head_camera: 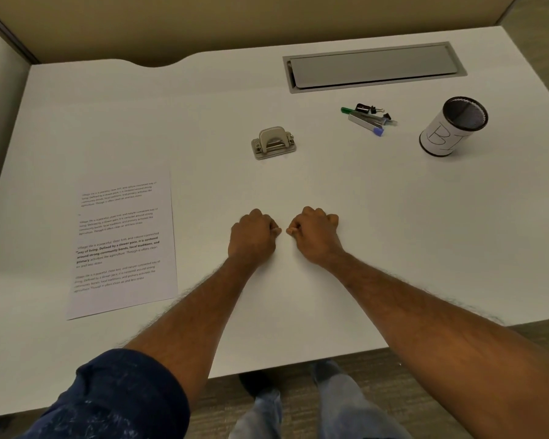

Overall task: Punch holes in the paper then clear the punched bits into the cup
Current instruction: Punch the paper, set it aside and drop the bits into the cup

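We rest our left hand [255, 233] and right hand [314, 231] on the white desk [203, 122], each curled into an empty fist, side by side but not touching, nearer us than the hole punch [274, 143]. The printed paper [124, 242] lies left of the punch and nearer us; the mesh cup [454, 126] stands upright well to its right.

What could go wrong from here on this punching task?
1. The paper lies far left and the cup far right, with the punch between: bits could scatter while carried across.
2. White bits on the white table may be missed.
3. The pens and clips lie between punch and cup; a sweep toward the cup could catch them.
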{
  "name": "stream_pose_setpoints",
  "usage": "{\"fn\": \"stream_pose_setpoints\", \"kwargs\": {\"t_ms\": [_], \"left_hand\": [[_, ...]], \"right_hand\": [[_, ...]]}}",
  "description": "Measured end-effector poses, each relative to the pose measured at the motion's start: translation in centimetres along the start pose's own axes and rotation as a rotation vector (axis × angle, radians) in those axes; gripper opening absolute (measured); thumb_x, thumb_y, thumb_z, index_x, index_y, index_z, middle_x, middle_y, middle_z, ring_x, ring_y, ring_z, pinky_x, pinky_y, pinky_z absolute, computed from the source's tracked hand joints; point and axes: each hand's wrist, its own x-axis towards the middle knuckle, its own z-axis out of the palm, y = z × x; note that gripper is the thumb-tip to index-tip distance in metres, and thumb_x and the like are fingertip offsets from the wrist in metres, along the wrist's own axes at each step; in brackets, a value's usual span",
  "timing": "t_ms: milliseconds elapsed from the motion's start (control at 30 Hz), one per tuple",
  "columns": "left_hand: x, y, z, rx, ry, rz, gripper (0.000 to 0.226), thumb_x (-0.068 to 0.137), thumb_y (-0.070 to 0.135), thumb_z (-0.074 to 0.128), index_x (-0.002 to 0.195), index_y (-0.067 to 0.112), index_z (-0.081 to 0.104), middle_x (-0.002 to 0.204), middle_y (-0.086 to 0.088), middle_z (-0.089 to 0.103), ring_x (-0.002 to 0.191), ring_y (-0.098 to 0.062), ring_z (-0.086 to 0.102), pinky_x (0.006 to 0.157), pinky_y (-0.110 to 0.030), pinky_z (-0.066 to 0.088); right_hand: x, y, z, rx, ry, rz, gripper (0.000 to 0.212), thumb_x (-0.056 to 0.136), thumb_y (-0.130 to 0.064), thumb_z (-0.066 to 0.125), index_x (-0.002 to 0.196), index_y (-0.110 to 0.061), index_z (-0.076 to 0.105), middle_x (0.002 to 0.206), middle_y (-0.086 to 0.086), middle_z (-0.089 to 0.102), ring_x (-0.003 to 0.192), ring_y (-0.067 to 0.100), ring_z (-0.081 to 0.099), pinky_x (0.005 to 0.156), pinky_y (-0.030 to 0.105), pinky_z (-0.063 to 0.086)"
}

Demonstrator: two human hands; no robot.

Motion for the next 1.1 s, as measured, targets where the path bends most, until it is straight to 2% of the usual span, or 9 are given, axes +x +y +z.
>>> {"fn": "stream_pose_setpoints", "kwargs": {"t_ms": [133, 200, 267, 333, 400, 500, 733, 867, 1100], "left_hand": [[0.1, -0.1, -0.3, 0.006, -0.045, 0.027, 0.025, 0.098, 0.031, 0.05, 0.103, 0.013, 0.066, 0.106, -0.007, 0.058, 0.097, -0.026, 0.057, 0.084, -0.038, 0.044], [0.2, -0.3, -0.5, -0.089, -0.074, 0.005, 0.02, 0.098, 0.028, 0.051, 0.097, 0.013, 0.063, 0.104, -0.006, 0.059, 0.095, -0.024, 0.056, 0.084, -0.036, 0.044], [0.4, -0.5, -0.8, -0.233, -0.076, -0.022, 0.015, 0.097, 0.024, 0.053, 0.091, 0.012, 0.061, 0.099, -0.005, 0.059, 0.091, -0.02, 0.055, 0.081, -0.032, 0.043], [0.5, -0.3, -1.2, -0.337, -0.044, -0.04, 0.015, 0.096, 0.021, 0.056, 0.086, 0.011, 0.06, 0.09, 0.0, 0.058, 0.083, -0.014, 0.053, 0.073, -0.023, 0.04], [0.5, 0.0, -1.7, -0.41, -0.008, -0.078, 0.014, 0.091, 0.019, 0.062, 0.078, 0.013, 0.062, 0.077, 0.008, 0.059, 0.07, -0.007, 0.054, 0.059, -0.01, 0.038], [0.7, 0.3, -2.3, -0.455, 0.028, -0.114, 0.016, 0.081, 0.014, 0.068, 0.066, 0.019, 0.063, 0.068, 0.012, 0.063, 0.062, -0.002, 0.058, 0.05, -0.004, 0.04], [1.4, 1.2, -3.2, -0.546, 0.057, -0.155, 0.021, 0.076, 0.01, 0.075, 0.063, 0.022, 0.065, 0.069, 0.009, 0.067, 0.062, -0.004, 0.063, 0.05, -0.007, 0.043], [2.7, 3.0, -3.5, -0.683, 0.064, -0.139, 0.019, 0.076, 0.008, 0.078, 0.072, 0.019, 0.064, 0.074, -0.003, 0.072, 0.066, -0.014, 0.07, 0.064, -0.024, 0.056], [7.0, 10.0, -4.6, -0.899, 0.003, -0.031, 0.015, 0.078, 0.004, 0.078, 0.081, 0.013, 0.066, 0.074, -0.007, 0.071, 0.069, -0.02, 0.073, 0.067, -0.029, 0.059]], "right_hand": [[-0.3, 0.7, -0.4, 0.079, 0.004, 0.028, 0.018, 0.096, -0.023, 0.049, 0.094, -0.022, 0.067, 0.104, -0.002, 0.06, 0.104, 0.019, 0.052, 0.095, 0.041, 0.031], [-0.2, 1.2, -1.0, 0.234, 0.018, 0.086, 0.017, 0.095, -0.022, 0.051, 0.091, -0.018, 0.067, 0.102, -0.001, 0.064, 0.101, 0.018, 0.055, 0.096, 0.04, 0.032], [-0.2, 1.7, -1.7, 0.398, 0.03, 0.128, 0.019, 0.095, -0.022, 0.055, 0.087, -0.008, 0.066, 0.093, 0.003, 0.066, 0.091, 0.02, 0.059, 0.09, 0.038, 0.04], [-0.1, 2.1, -2.5, 0.532, 0.042, 0.133, 0.019, 0.092, -0.016, 0.059, 0.084, -0.001, 0.066, 0.087, 0.011, 0.068, 0.083, 0.024, 0.061, 0.082, 0.037, 0.047], [-0.2, 2.2, -3.1, 0.626, 0.046, 0.149, 0.014, 0.089, -0.011, 0.063, 0.084, 0.0, 0.069, 0.087, 0.015, 0.071, 0.08, 0.024, 0.065, 0.081, 0.036, 0.051], [-0.1, 2.6, -3.7, 0.685, 0.06, 0.166, 0.007, 0.085, -0.01, 0.069, 0.084, -0.003, 0.072, 0.086, 0.012, 0.073, 0.076, 0.018, 0.067, 0.081, 0.034, 0.055], [0.2, 3.8, -6.0, 0.859, 0.145, 0.199, 0.007, 0.079, -0.01, 0.076, 0.082, -0.004, 0.073, 0.08, 0.009, 0.074, 0.067, 0.014, 0.07, 0.07, 0.023, 0.056], [0.6, 4.9, -8.0, 0.979, 0.171, 0.234, 0.009, 0.077, -0.009, 0.078, 0.081, -0.005, 0.072, 0.077, 0.006, 0.073, 0.062, 0.009, 0.07, 0.059, 0.013, 0.05], [1.7, 7.5, -12.8, 1.09, 0.226, 0.29, 0.01, 0.076, -0.014, 0.078, 0.084, -0.012, 0.072, 0.077, 0.002, 0.074, 0.069, 0.012, 0.072, 0.067, 0.023, 0.051]]}}
